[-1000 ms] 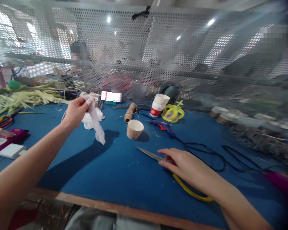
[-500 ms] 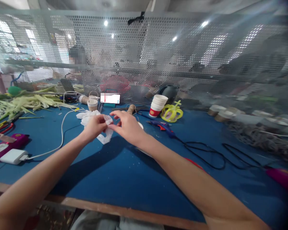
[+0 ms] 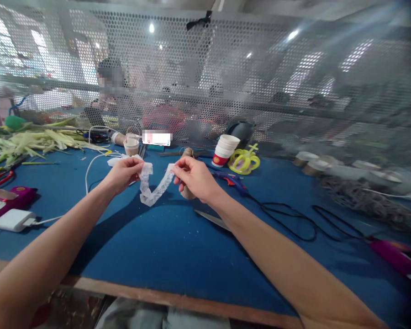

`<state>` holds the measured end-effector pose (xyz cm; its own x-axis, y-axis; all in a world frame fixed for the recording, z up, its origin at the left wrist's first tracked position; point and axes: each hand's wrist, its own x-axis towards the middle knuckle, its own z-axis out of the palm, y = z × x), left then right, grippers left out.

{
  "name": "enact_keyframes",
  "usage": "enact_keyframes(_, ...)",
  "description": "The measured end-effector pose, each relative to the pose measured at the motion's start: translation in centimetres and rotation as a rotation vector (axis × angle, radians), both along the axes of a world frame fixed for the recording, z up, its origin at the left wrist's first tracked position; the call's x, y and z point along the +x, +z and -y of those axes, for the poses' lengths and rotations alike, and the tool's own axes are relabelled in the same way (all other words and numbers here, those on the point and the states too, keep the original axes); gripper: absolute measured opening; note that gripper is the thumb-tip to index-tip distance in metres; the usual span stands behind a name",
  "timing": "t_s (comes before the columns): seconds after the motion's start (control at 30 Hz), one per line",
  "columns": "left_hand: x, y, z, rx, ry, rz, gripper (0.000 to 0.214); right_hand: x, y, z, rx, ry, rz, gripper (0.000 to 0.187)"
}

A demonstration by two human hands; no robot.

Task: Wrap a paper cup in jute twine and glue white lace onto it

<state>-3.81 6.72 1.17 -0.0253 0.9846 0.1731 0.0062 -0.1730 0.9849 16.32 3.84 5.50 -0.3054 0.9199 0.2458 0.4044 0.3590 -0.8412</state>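
Note:
A strip of white lace ribbon [image 3: 153,189] sags in a loop between my two hands above the blue table [image 3: 164,246]. My left hand [image 3: 123,172] pinches its left end, and more crumpled lace [image 3: 118,160] trails behind that hand. My right hand [image 3: 194,177] pinches the strip's right end. Behind my right hand stands a brown paper cup [image 3: 188,194], mostly hidden. A pair of scissors [image 3: 210,218] lies on the table under my right forearm, only its blade showing.
A stack of paper cups [image 3: 226,150], a yellow crown-shaped piece [image 3: 245,160], a glue gun [image 3: 233,179] with black cable [image 3: 294,221], and twine spool [image 3: 187,152] sit behind. Green leaf strips [image 3: 30,139] lie far left, a white charger [image 3: 12,219] near left. A perforated screen [image 3: 205,73] backs the table.
My right hand left the scissors, came up to the lace and took its free end. Both hands have since drawn apart, stretching the strip between them.

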Motion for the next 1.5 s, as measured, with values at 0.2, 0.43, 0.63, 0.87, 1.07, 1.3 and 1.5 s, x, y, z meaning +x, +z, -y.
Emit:
enact_keyframes(0.2, -3.2, -0.5, -2.0, 0.121, 0.375, -0.228, 0.006, 1.2, 0.4, 2.4, -0.156, 0.086, -0.2, 0.014)
enact_keyframes(0.43, -2.4, 0.6, -0.5, 0.285, 0.357, -0.387, 0.014, 3.0, 1.4, 3.5, -0.226, 0.096, -0.366, 0.015)
enact_keyframes(0.63, 5.6, 0.6, 5.9, 0.183, -0.6, 0.021, 0.048, 2.5, 1.7, 4.3, -0.23, 0.12, -0.399, 0.013)
enact_keyframes(0.87, 5.0, 2.3, 8.0, -0.144, -0.761, -0.239, 0.043, 3.9, 1.5, 4.7, -0.138, -0.044, -0.251, 0.014)
enact_keyframes(1.07, 3.1, 2.8, 6.5, -0.072, -0.672, -0.541, 0.026, 5.2, -1.0, 5.2, -0.366, -0.066, -0.195, 0.016)
enact_keyframes(1.3, 3.8, 1.3, 6.1, -0.154, -0.74, -0.553, 0.03, 4.9, -2.8, 6.0, -0.356, 0.042, -0.012, 0.042)
enact_keyframes(1.5, 3.8, 1.4, 6.3, -0.245, -0.882, -0.394, 0.029, 3.7, -3.4, 6.2, -0.527, 0.291, 0.051, 0.059)
